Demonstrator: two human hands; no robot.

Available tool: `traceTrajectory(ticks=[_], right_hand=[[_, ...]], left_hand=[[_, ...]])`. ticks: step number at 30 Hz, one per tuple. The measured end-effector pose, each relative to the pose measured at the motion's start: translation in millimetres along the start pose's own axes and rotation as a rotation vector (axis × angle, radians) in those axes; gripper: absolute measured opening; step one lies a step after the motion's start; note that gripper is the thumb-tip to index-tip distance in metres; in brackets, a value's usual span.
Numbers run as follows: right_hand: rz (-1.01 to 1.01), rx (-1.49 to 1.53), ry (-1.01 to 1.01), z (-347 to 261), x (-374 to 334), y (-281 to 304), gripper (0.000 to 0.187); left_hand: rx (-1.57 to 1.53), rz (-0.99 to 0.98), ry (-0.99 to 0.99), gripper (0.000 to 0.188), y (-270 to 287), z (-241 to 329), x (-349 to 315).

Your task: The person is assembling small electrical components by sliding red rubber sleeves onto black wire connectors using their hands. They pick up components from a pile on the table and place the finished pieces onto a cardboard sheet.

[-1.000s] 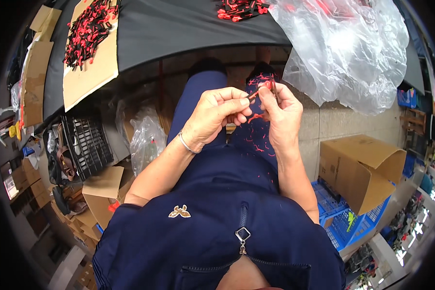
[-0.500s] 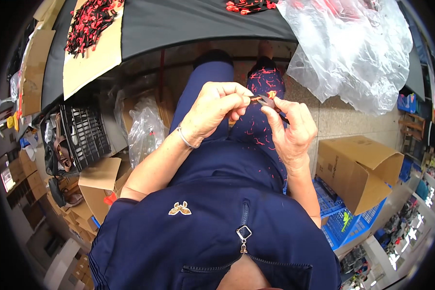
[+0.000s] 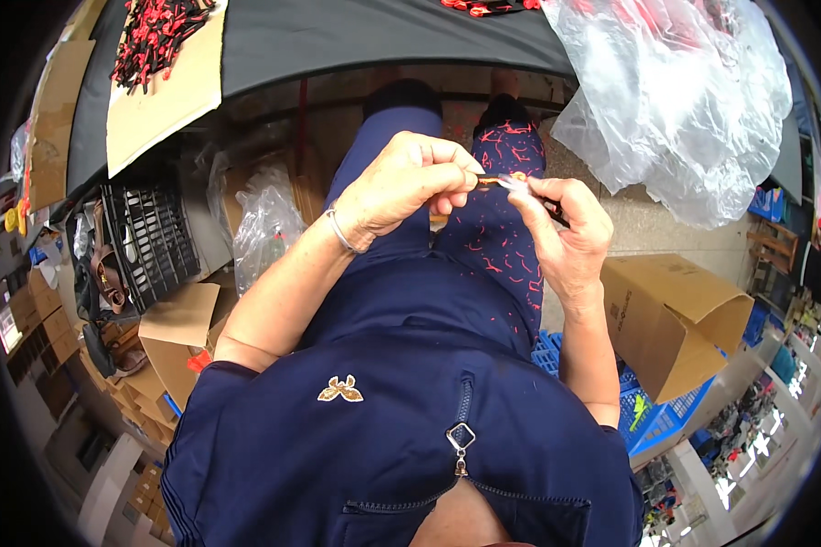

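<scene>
My left hand (image 3: pixel 409 187) is closed in a pinch above my lap, holding one end of a small narrow orange-and-dark piece (image 3: pixel 489 179). Its exact kind is too small to make out. Closed around a pair of small thread snips (image 3: pixel 513 184) with shiny blades and a dark handle, my right hand (image 3: pixel 570 228) meets it from the other side. The blades touch or nearly touch the piece. Many short red thread scraps (image 3: pixel 506 146) lie scattered over my right trouser leg below the hands.
A heap of red-and-black small pieces (image 3: pixel 160 41) lies on cardboard (image 3: pixel 160 128) on the dark table (image 3: pixel 365 36). Clear plastic sheeting (image 3: pixel 675 118) hangs off the table at right. An open carton (image 3: pixel 670 319) rests on a blue crate (image 3: pixel 670 419); a black crate (image 3: pixel 160 232) stands left.
The snips have turned, so their blades now glint brightly beside the piece. My right hand has shifted slightly right and down. The view has tilted a little.
</scene>
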State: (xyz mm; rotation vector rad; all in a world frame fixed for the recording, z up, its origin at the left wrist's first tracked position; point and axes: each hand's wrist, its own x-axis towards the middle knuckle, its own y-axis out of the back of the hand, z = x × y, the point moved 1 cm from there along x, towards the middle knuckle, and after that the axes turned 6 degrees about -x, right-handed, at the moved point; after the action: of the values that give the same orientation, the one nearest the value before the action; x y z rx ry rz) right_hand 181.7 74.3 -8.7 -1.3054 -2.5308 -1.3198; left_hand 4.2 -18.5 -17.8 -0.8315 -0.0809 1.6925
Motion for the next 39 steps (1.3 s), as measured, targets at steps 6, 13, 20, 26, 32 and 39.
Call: traceTrajectory(ticks=[6, 13, 20, 26, 32, 39], right_hand=[[-0.052, -0.075, 0.101, -4, 3, 5, 0.024], [-0.046, -0.025, 0.103, -2, 3, 3, 0.024], [-0.047, -0.127, 0.175, -3, 6, 5, 0.021], [-0.041, 0.052, -0.001, -1, 3, 2, 0.018], [-0.036, 0.175, -0.283, 7, 1, 0, 0.013], [-0.186, 0.717, -0.832, 6, -2, -20, 0.038]], left_hand=[[0.038, -0.025, -0.020, 0.015, -1, 1, 1], [0.087, -0.041, -0.043, 0.017, -2, 7, 1], [0.109, -0.054, -0.025, 0.017, -5, 6, 1], [0.046, -0.041, -0.016, 0.017, -1, -1, 5], [0.135, 0.011, -0.009, 0.013, -6, 1, 6], [0.701, 0.091, -0.453, 0.007, -23, -6, -3]])
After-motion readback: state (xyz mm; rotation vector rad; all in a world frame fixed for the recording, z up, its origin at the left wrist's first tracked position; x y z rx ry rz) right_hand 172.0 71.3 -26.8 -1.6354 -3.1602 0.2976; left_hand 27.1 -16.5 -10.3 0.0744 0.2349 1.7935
